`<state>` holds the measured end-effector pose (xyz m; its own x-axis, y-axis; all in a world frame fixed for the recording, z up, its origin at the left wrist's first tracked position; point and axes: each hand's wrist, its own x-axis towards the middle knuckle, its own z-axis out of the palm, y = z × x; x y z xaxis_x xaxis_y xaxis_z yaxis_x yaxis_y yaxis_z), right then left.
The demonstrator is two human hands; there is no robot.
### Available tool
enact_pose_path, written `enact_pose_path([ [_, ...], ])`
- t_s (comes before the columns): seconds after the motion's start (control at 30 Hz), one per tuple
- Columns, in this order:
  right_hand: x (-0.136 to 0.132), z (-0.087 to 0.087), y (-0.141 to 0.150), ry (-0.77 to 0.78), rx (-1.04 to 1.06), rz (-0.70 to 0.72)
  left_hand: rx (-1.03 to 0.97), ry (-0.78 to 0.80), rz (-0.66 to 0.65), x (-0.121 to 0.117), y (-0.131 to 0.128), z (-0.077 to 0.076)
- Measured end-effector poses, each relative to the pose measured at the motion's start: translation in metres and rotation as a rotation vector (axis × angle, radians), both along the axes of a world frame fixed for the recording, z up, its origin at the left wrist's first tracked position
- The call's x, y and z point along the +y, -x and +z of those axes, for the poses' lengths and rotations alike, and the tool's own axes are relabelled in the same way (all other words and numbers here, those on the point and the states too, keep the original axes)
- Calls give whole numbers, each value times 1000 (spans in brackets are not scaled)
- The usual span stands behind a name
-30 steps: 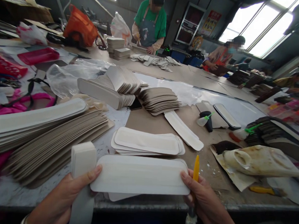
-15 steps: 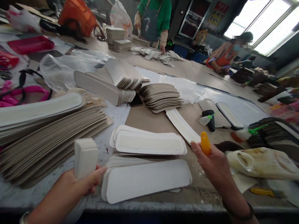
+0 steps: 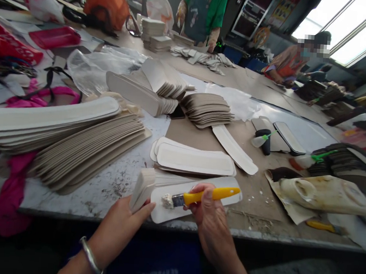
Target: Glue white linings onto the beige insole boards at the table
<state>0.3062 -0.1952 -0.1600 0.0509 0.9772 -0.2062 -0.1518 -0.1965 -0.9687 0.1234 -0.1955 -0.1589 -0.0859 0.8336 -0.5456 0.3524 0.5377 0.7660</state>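
A paintbrush (image 3: pixel 223 193) with a yellow handle is gripped in my right hand (image 3: pixel 212 224); its whitish, clumped bristles are over a long white rounded panel (image 3: pixel 165 215) at the table's front edge. I cannot tell whether the bristles touch it. My left hand (image 3: pixel 122 222) is closed around a bundle of narrow white strips (image 3: pixel 142 188), with its thumb at the panel's left end. Just behind lies a short stack of white panels (image 3: pixel 195 159), each with a raised middle. One similar panel (image 3: pixel 235 149) slants away to the right.
Fanned grey-brown panels (image 3: pixel 91 151) and white panels (image 3: pixel 49 115) fill the left side. More stacks (image 3: pixel 206 109) stand farther back. At right are glue bottles (image 3: pixel 303 162), a stained plastic container (image 3: pixel 329 193) and another yellow-handled brush (image 3: pixel 321 225). Co-workers (image 3: pixel 204 13) stand across the table.
My right hand has brought the brush left from the slanted panel to the front panel. My left hand has moved right with the strips. The view has shifted slightly.
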Motion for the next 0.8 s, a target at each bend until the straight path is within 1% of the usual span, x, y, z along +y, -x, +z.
enact_pose_path([
  [0.07,-1,-5,5,4,-51,-3,-60,0,41,0,0,-2],
  [0.13,-2,-7,2,-36,-195,-22,-92,-2,65,0,0,-5],
  [0.17,-2,-7,-2,-83,-281,-42,-96,-4,68,-1,0,-6],
  [0.3,-1,-8,-32,-319,-616,-156,-85,-9,71,-4,1,-10],
  [0.37,1,-9,-50,-394,-769,-200,-76,-2,68,-5,3,-13],
  [0.47,3,-6,-73,-484,-991,-263,-53,29,69,-8,8,-24],
  [0.53,4,1,-81,-561,-1116,-295,-52,54,70,-9,11,-34],
  [0.63,3,14,-86,-669,-1230,-292,-86,74,75,-8,14,-45],
  [0.7,2,20,-84,-713,-1280,-273,-96,91,94,-7,15,-48],
  [0.8,-2,15,-76,-758,-1342,-215,-84,104,145,-7,14,-47],
])
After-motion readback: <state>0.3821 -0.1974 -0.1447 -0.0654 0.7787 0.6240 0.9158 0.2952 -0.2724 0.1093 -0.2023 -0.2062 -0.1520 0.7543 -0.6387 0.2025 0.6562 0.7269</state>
